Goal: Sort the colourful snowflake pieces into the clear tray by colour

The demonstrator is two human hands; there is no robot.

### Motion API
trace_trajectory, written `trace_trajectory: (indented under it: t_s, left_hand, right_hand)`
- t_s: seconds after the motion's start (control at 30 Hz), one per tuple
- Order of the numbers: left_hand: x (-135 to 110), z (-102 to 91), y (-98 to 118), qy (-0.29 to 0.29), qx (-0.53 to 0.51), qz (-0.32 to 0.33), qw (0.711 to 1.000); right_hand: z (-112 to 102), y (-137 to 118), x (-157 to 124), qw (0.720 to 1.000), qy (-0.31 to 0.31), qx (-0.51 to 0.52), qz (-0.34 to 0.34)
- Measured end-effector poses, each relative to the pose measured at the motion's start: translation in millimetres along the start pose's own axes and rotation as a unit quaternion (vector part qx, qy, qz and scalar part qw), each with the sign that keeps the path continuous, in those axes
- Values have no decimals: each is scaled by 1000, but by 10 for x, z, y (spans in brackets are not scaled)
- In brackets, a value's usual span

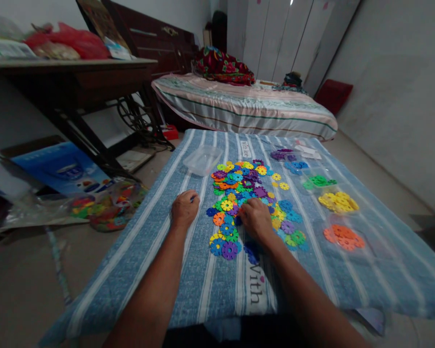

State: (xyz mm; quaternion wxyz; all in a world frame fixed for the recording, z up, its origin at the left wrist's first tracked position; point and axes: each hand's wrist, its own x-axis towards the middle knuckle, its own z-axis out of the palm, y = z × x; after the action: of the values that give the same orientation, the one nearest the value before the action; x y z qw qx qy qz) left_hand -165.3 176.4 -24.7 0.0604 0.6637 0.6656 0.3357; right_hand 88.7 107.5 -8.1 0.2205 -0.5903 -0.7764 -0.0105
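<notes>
A mixed heap of flat, notched plastic discs [227, 205] in many colours lies on the striped blue cloth in front of me. To the left of the heap, my left hand [184, 209] rests with its fingers curled round a dark blue notched disc [192, 198]; only a bit of that disc shows. My right hand [256, 218] reaches into the heap, its fingertips drawn together near an orange piece. What is between those fingertips is hidden. Dark blue discs [251, 252] lie just below my right wrist.
Clear plastic trays on the right hold sorted discs: purple [283, 154], blue [296, 166], green [319, 181], yellow [338, 202] and orange [344, 237]. A clear tray [203, 160] stands at the back left. Beyond are a bed [246, 106] and a sewing-machine table [72, 63].
</notes>
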Motion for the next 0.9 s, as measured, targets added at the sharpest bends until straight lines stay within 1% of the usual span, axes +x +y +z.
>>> trace_trajectory:
  t_s: [0.1,0.27,0.43,0.53,0.6,0.67,0.73,0.8,0.9]
  left_hand:
    - [-3,-2,18,-2,2,-6,1000]
    - [-7,-19,63,-10,13,-15,1000]
    - [-12,-35,89,-12,13,-8,1000]
    - [-9,-43,86,-8,14,-3,1000]
    - [-4,-45,79,-6,16,1,1000]
    - [1,-44,71,-2,18,3,1000]
    - [6,-41,65,3,18,-1,1000]
    - [10,-36,61,8,15,-4,1000]
    - [18,-33,54,12,9,-3,1000]
  right_hand:
    - [-44,-30,-15,999,-42,-21,-7]
    - [-86,-6,-38,996,-85,-2,-7]
    - [-99,-1,-36,995,-97,-8,-9]
    - [-106,-17,-49,995,-96,-17,-26]
    - [-96,-23,-65,996,-85,-13,-36]
    - [-68,-20,-86,997,-60,3,-40]
    - [-26,-10,-115,998,-21,27,-47]
    - [10,-4,-153,996,23,57,-69]
    - [-6,-8,-225,986,95,104,-94]
